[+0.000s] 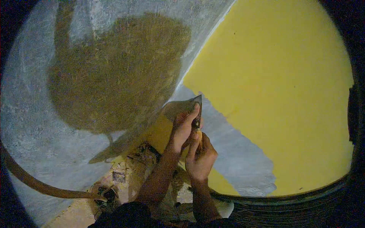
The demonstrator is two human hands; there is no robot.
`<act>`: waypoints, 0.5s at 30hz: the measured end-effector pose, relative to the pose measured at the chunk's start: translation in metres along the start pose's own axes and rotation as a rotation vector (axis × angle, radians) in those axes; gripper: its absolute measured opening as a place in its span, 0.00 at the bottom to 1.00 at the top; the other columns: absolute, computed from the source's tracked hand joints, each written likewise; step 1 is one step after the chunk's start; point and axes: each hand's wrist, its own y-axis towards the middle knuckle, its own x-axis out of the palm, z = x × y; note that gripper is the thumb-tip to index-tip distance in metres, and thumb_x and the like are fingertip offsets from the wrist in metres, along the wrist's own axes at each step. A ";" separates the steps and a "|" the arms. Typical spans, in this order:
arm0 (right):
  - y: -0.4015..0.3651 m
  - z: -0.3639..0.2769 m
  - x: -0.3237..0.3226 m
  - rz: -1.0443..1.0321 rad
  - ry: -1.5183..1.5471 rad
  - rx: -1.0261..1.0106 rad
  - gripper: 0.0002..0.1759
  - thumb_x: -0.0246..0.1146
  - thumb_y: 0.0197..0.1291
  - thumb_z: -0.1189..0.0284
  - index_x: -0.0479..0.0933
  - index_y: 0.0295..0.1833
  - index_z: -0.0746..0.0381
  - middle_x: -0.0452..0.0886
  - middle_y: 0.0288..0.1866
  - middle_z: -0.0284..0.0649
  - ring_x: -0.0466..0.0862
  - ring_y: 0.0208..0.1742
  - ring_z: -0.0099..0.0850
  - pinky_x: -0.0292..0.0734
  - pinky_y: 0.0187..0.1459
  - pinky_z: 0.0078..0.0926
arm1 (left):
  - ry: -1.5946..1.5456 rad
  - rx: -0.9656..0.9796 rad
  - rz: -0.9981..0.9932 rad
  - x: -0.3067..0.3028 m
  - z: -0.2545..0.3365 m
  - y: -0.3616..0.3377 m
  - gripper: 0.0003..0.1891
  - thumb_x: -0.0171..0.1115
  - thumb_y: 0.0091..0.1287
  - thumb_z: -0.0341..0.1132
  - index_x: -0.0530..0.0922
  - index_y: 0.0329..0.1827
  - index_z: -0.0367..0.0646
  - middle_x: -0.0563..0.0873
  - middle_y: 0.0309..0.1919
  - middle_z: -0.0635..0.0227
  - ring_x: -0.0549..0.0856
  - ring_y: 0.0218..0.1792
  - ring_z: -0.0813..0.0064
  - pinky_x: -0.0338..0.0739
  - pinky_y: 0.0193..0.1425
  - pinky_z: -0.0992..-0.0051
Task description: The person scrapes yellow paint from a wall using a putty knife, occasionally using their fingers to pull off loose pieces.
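Observation:
A scraper [200, 138] with a dark metal blade and a light wooden handle points upward in the middle of the view. My right hand [201, 163] is closed around its handle. Higher up, my left hand [184, 127] grips the blade end, its thumb lying along the metal. The blade tip overlaps the top of a bare grey strip [235, 152], close to the ragged edge of a yellow layer [281, 91]. Parts of the fingers are hidden behind the tool.
Left of the hands rises a rough grey surface [30, 95] with a large shadow across it. A brown hose [42, 187] curves in at lower left. Dark clutter [144, 152] lies below the hands. A black rim [315, 194] bounds the yellow area at lower right.

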 end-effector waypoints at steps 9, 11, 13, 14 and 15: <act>0.011 0.002 0.014 -0.020 -0.097 -0.013 0.15 0.53 0.73 0.68 0.76 0.35 0.67 0.77 0.21 0.50 0.79 0.19 0.39 0.72 0.25 0.34 | 0.234 0.209 0.072 -0.005 0.011 0.016 0.26 0.62 0.67 0.59 0.76 0.25 0.44 0.79 0.18 0.72 0.76 0.17 0.81 0.68 0.21 0.77; 0.011 0.007 0.021 0.013 -0.098 -0.028 0.15 0.53 0.73 0.68 0.76 0.35 0.67 0.78 0.21 0.50 0.79 0.19 0.39 0.72 0.25 0.35 | 0.188 0.317 0.124 -0.001 0.013 0.013 0.26 0.62 0.67 0.59 0.76 0.25 0.45 0.78 0.18 0.73 0.75 0.17 0.82 0.66 0.20 0.78; 0.009 0.005 0.016 0.059 -0.096 -0.043 0.15 0.54 0.73 0.68 0.75 0.35 0.67 0.78 0.22 0.50 0.79 0.20 0.40 0.73 0.26 0.35 | 0.185 0.286 0.127 0.011 0.022 -0.009 0.26 0.62 0.67 0.59 0.76 0.25 0.45 0.78 0.17 0.73 0.75 0.16 0.82 0.66 0.20 0.78; 0.009 0.000 0.011 0.048 -0.060 -0.042 0.15 0.54 0.72 0.69 0.75 0.35 0.67 0.78 0.23 0.49 0.80 0.21 0.41 0.73 0.27 0.35 | 0.176 0.258 0.131 0.016 0.027 -0.018 0.26 0.62 0.67 0.60 0.76 0.25 0.45 0.78 0.17 0.73 0.74 0.16 0.82 0.65 0.20 0.78; 0.010 -0.004 0.008 0.038 -0.028 -0.043 0.14 0.54 0.72 0.69 0.75 0.35 0.67 0.79 0.23 0.49 0.80 0.22 0.42 0.73 0.27 0.35 | 0.173 0.264 0.124 0.016 0.028 -0.021 0.26 0.62 0.67 0.60 0.76 0.25 0.45 0.78 0.17 0.73 0.74 0.16 0.82 0.65 0.20 0.78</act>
